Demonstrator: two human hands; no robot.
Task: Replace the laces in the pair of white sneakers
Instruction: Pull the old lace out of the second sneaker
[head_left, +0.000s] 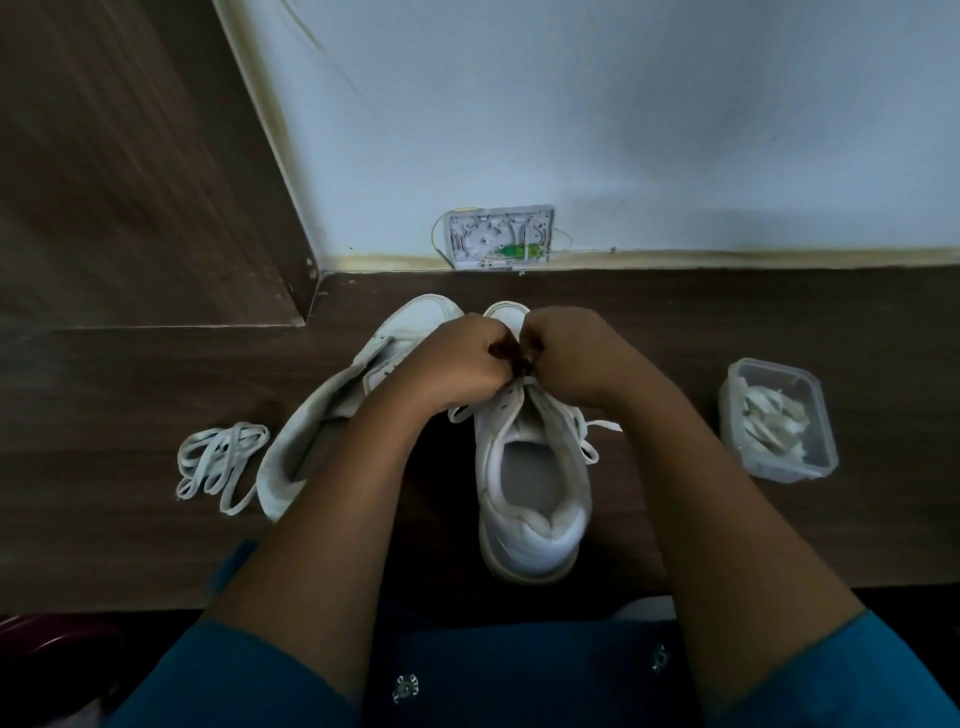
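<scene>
Laces (221, 462), white and flat, lie in a loose coil at the left of the dark wooden desk (114, 395). Just beside them to the right, a white sneaker (311, 431) lies tipped on its side, toe toward the wall. The left hand (460, 364) reaches over that shoe, fingers curled in a tight grip. The right hand (569, 353) meets it knuckle to knuckle, its grip curled the same way. Both are over the front eyelets of the second sneaker (530, 509), which stands upright in the middle of the desk with its heel toward the person. The spot between the fingers is dark, but each grip seems to pinch the lace (602, 426) threaded in this shoe, whose loose ends trail out on either side of the tongue. Well apart at the right stands a clear plastic tub (795, 470) holding more white laces (774, 421).
</scene>
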